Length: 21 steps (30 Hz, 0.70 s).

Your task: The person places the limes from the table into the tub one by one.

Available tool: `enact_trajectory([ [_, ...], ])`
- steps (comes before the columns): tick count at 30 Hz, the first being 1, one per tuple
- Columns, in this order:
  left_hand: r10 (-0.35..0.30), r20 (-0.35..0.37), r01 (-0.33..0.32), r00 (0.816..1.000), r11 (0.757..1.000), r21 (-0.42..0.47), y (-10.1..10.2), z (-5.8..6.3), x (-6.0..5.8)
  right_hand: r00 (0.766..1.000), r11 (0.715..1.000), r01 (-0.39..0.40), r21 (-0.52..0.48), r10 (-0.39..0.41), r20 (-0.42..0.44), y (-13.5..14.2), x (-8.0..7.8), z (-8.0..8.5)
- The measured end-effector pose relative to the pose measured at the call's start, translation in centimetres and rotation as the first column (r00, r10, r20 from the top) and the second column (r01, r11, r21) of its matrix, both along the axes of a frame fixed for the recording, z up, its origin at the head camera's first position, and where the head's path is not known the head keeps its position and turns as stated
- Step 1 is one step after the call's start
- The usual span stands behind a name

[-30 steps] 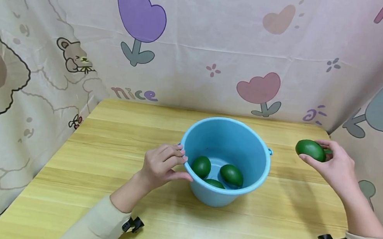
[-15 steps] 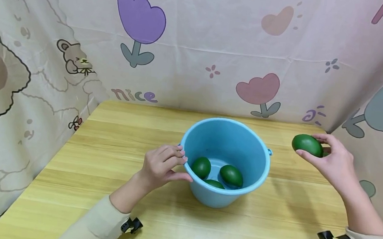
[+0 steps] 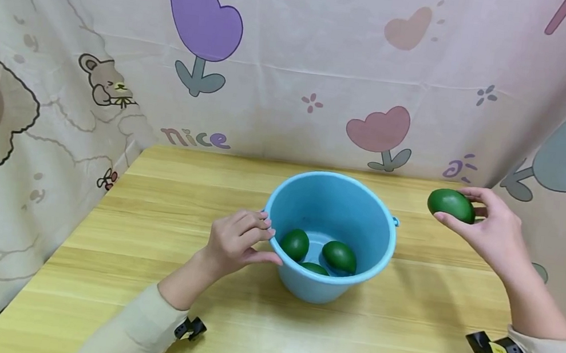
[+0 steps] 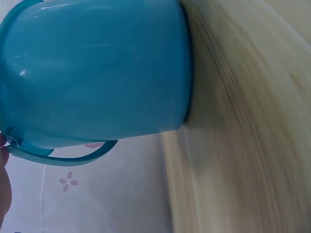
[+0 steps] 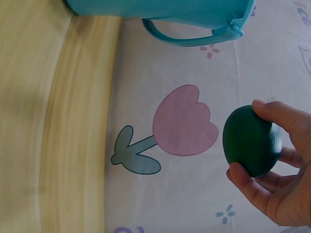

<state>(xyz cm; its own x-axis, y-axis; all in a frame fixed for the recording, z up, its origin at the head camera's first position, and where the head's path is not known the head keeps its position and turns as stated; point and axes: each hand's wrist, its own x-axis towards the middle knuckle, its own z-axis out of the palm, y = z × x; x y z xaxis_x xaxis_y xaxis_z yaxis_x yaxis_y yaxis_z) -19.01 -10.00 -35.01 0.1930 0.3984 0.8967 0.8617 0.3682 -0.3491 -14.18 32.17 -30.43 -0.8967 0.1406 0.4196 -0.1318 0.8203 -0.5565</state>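
Note:
A light blue bucket (image 3: 347, 206) stands upright on the wooden table. Inside it lie several dark green, smooth oval fruits that look like avocados, one at the left (image 3: 295, 244), one at the right (image 3: 339, 256), another partly hidden behind the front rim. My left hand (image 3: 235, 240) holds the bucket's left rim, fingers over the edge. Held up in the air right of the bucket is another avocado (image 3: 450, 204), pinched between the thumb and fingers of my right hand (image 3: 497, 228). In the right wrist view this avocado (image 5: 250, 141) sits at the fingertips, apart from the bucket.
The bucket's handle (image 4: 73, 159) hangs down on its far side. Wooden table surface (image 3: 148, 277) extends around the bucket. A printed cloth (image 3: 287, 39) with flowers hangs behind the table and along both sides.
My right hand has risen slightly and moved a little to the left with the avocado. The left hand stays at the bucket's rim. The head view shifted slightly.

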Motion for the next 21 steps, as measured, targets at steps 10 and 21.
enact_trajectory([
  [10,0.003,-0.014,-0.003,1.0,1.0,0.023,0.0,0.0,0.0,0.999,1.0,-0.016,0.001,0.016,-0.031,-1.2,0.2,0.9],
  [21,0.005,-0.021,-0.005,1.0,1.0,0.017,0.1,-0.2,0.0,0.995,0.998,-0.053,-0.032,0.051,-0.085,-2.5,0.2,1.2],
])
